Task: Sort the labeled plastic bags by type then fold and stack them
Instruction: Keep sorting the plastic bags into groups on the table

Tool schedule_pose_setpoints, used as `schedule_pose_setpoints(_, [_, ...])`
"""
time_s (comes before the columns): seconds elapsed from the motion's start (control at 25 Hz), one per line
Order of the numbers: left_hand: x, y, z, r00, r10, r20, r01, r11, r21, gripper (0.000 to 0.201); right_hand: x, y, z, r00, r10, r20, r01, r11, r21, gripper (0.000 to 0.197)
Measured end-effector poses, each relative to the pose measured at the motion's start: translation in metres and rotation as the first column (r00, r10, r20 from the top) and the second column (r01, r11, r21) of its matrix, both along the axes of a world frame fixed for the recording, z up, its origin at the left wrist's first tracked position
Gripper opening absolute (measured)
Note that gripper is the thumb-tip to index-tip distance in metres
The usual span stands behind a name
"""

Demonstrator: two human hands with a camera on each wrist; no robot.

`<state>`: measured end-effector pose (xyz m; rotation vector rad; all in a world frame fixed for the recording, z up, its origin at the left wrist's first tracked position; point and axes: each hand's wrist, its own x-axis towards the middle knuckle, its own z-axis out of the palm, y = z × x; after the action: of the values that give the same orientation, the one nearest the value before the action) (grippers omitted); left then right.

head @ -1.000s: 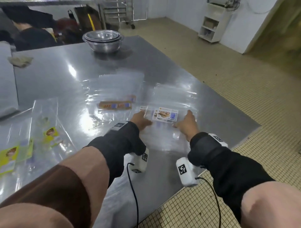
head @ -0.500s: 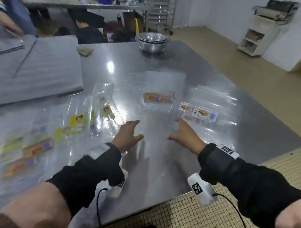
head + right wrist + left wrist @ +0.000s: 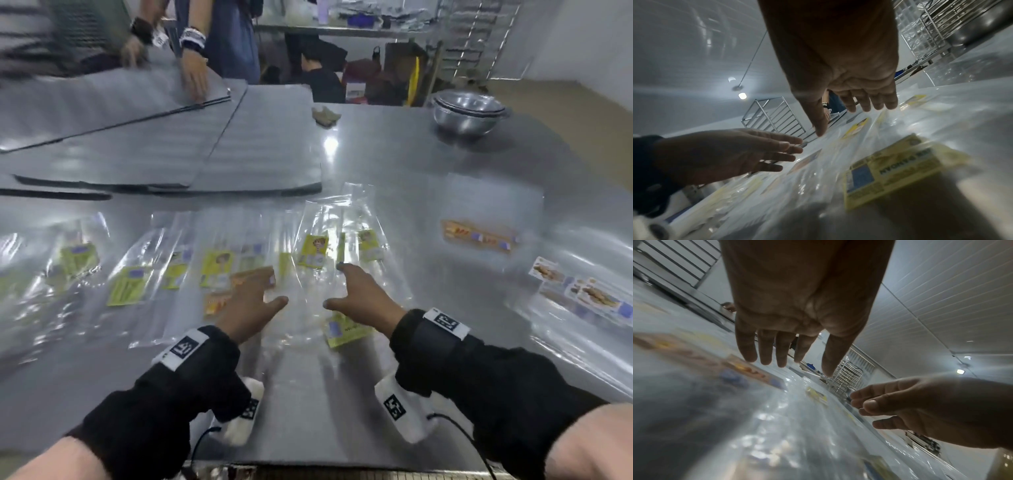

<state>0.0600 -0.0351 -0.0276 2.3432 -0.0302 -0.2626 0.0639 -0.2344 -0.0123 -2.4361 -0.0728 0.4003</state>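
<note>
Several clear plastic bags with yellow-green labels [image 3: 313, 250] lie spread over the steel table [image 3: 394, 164], from the far left to its middle. My left hand [image 3: 253, 298] hovers open above an orange-labelled bag [image 3: 219, 303], fingers straight and apart [image 3: 766, 352]. My right hand [image 3: 359, 294] hovers open beside it, just above a bag with a yellow label [image 3: 344, 330], the same yellow label [image 3: 890, 168] showing close up in the right wrist view. Neither hand holds anything. To the right lie an orange-labelled bag [image 3: 479, 234] and white-labelled bags [image 3: 582, 291].
Grey corrugated sheets [image 3: 171, 147] cover the far left of the table, where another person's hands [image 3: 195, 75] rest on them. Stacked steel bowls [image 3: 467, 111] stand at the far right. A crumpled rag [image 3: 325, 114] lies beyond the bags. The table's front edge [image 3: 308, 467] is near me.
My hands left the white-labelled bags on the right and swung left. They now hover open over the unsorted bags in the middle. The view turned left with them.
</note>
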Motion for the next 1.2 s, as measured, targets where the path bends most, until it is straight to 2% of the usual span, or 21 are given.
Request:
schedule_pose_setpoints(0.24, [0.016,0.035,-0.015,0.987,0.042,-0.157,-0.062,0.990,-0.126,0.058,0.031,0.047,-0.033,0.990,0.124,-0.067,-0.137,0.954,-0.266,0.094])
schedule_pose_setpoints(0.32, [0.018,0.039,-0.021,0.981,0.047,-0.186,-0.077,0.984,-0.160,0.057,0.031,0.051,-0.044,0.989,0.132,-0.073,-0.149,0.926,-0.347,0.089])
schedule_pose_setpoints(0.36, [0.020,0.040,-0.023,0.981,0.058,-0.185,-0.095,0.975,-0.203,0.053,0.031,0.051,-0.049,0.991,0.125,-0.048,-0.134,0.925,-0.357,0.080])
schedule_pose_setpoints(0.48, [0.020,0.040,-0.027,0.979,0.086,-0.183,-0.162,0.873,-0.461,0.039,0.027,0.049,-0.055,0.994,0.051,0.100,-0.026,0.972,-0.235,0.037])
schedule_pose_setpoints(0.56, [0.022,0.040,-0.029,0.969,0.070,-0.237,-0.200,0.789,-0.582,0.044,0.024,0.050,-0.054,0.983,-0.066,0.171,0.081,0.994,-0.079,0.023])
schedule_pose_setpoints(0.64, [0.023,0.039,-0.031,0.970,0.039,-0.241,-0.181,0.779,-0.600,0.029,0.024,0.051,-0.050,0.971,-0.168,0.173,0.174,0.984,-0.026,0.032])
schedule_pose_setpoints(0.76, [0.022,0.040,-0.034,0.970,0.029,-0.240,-0.173,0.777,-0.605,0.014,0.034,0.047,-0.046,0.933,-0.333,0.137,0.341,0.940,-0.035,0.063])
schedule_pose_setpoints(0.84, [0.024,0.042,-0.038,0.970,0.029,-0.242,-0.171,0.790,-0.588,0.017,0.044,0.045,-0.044,0.862,-0.504,0.061,0.494,0.860,0.129,0.070])
schedule_pose_setpoints(0.88, [0.025,0.042,-0.040,0.969,0.025,-0.247,-0.167,0.800,-0.576,0.020,0.049,0.045,-0.044,0.818,-0.576,0.000,0.562,0.798,0.216,0.068])
schedule_pose_setpoints(0.96, [0.028,0.044,-0.042,0.965,0.020,-0.262,-0.171,0.803,-0.571,0.021,0.057,0.043,-0.044,0.766,-0.637,-0.093,0.630,0.711,0.312,0.050])
schedule_pose_setpoints(1.08, [0.030,0.046,-0.043,0.965,0.009,-0.260,-0.164,0.798,-0.580,0.018,0.066,0.030,-0.041,0.778,-0.623,-0.075,0.602,0.707,0.371,0.013])
schedule_pose_setpoints(1.12, [0.030,0.047,-0.042,0.969,0.000,-0.248,-0.149,0.801,-0.580,0.015,0.066,0.025,-0.037,0.776,-0.627,-0.069,0.602,0.704,0.377,0.013])
schedule_pose_setpoints(1.2, [0.029,0.048,-0.041,0.976,-0.023,-0.219,-0.106,0.821,-0.560,0.010,0.066,0.011,-0.027,0.762,-0.646,-0.052,0.611,0.689,0.389,0.027])
